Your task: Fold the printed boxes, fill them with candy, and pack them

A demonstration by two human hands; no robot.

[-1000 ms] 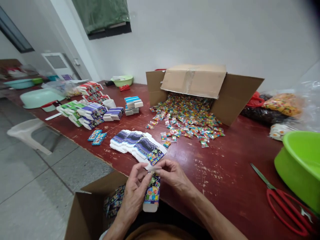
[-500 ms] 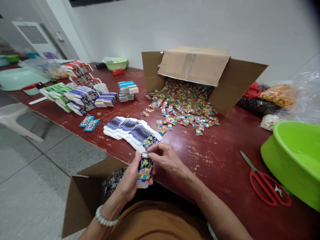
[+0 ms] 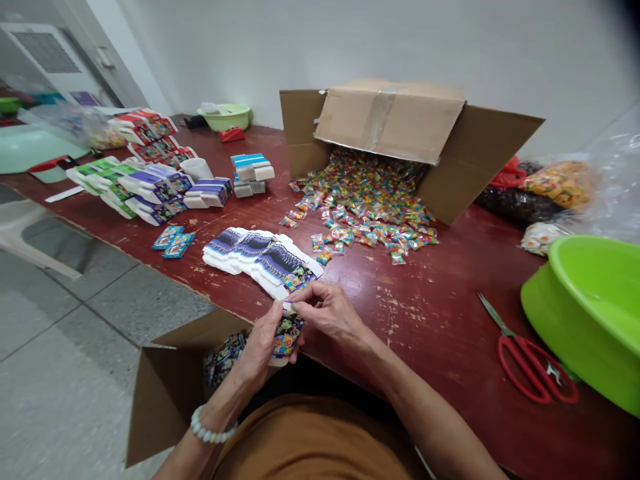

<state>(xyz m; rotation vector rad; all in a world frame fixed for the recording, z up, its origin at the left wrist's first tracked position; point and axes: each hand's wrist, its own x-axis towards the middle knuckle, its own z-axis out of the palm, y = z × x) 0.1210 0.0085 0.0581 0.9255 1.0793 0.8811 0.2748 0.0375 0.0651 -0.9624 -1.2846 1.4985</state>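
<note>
A small purple-and-black printed candy box (image 3: 289, 331) is held at the table edge, over my lap. Around its left side and back wraps my left hand (image 3: 260, 343), thumb near the top. My right hand (image 3: 334, 313) pinches at the white top flap, its fingertips covering part of it. Just beyond lies a fanned stack of flat purple cartons (image 3: 260, 257). Below and to the left, an open cardboard box (image 3: 160, 400) contains several similar dark printed boxes (image 3: 227, 357).
A tipped carton (image 3: 390, 123) spills wrapped candies (image 3: 370, 200) on the red table (image 3: 400, 373). Red scissors (image 3: 530, 363) and a green basin (image 3: 560, 313) stand right. Left are blue packets (image 3: 173, 241), a white roll (image 3: 196, 169) and stacked coloured cartons (image 3: 155, 183).
The small box tilts a little more, and my right fingers cover more of its top. The whole view has shifted slightly.
</note>
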